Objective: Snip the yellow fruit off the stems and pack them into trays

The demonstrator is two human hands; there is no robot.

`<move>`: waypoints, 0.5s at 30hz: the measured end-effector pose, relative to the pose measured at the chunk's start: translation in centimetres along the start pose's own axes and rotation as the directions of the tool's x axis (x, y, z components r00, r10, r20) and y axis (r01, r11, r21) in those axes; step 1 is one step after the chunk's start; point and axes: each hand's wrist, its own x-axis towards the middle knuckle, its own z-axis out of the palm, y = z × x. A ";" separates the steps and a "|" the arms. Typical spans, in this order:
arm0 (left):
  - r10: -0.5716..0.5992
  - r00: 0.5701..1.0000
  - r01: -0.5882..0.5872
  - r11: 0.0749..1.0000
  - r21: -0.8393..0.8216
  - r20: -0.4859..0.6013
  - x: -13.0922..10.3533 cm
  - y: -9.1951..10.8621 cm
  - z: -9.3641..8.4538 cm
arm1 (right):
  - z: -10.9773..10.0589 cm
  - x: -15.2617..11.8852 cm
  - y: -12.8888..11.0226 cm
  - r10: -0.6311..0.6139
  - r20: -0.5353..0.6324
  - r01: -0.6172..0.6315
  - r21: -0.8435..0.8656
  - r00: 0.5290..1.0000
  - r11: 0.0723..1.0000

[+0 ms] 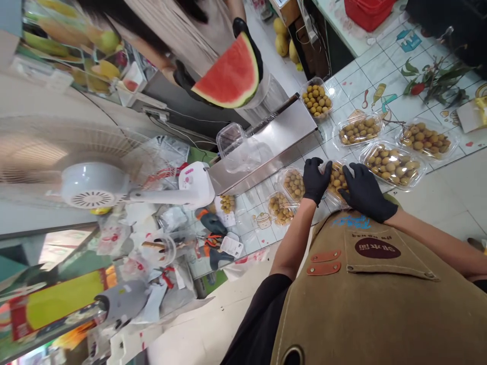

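Both my hands wear black gloves and rest on a clear plastic box of small yellow-brown fruit (337, 179) at the counter's near edge. My left hand (315, 180) is at the box's left side, fingers bent against it. On its right side lies my right hand (365, 191), fingers spread over the rim and lid. Two similar boxes (294, 184) (280, 208) stand left of my left hand. Beyond my right hand are more filled boxes (393, 165) (425, 139) (359, 130), and another (316, 100) sits farther back.
A steel wrapping stand (266, 147) with an empty clear container (232, 142) borders the counter. Across it, a person's gloved hands hold a watermelon piece (232, 73). A fan (95, 185) stands left. Leafy twigs (437, 81), orange-black gloves (213, 238) and a red basket (369, 12) are around.
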 end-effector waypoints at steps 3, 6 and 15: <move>0.006 1.000 -0.006 1.000 0.000 0.023 -0.2 -0.2 1.0 | 1.5 0.0 -0.7 -0.002 0.046 0.003 -0.016 0.999 1.000; 0.019 0.999 -0.019 1.000 0.000 0.035 -0.1 -0.5 1.6 | 2.4 0.5 -1.0 0.020 0.070 -0.017 -0.047 0.997 0.999; -0.034 0.984 0.050 0.995 -0.090 0.174 2.6 -0.6 1.2 | 2.8 1.1 -1.5 0.064 0.033 -0.061 -0.097 0.997 0.993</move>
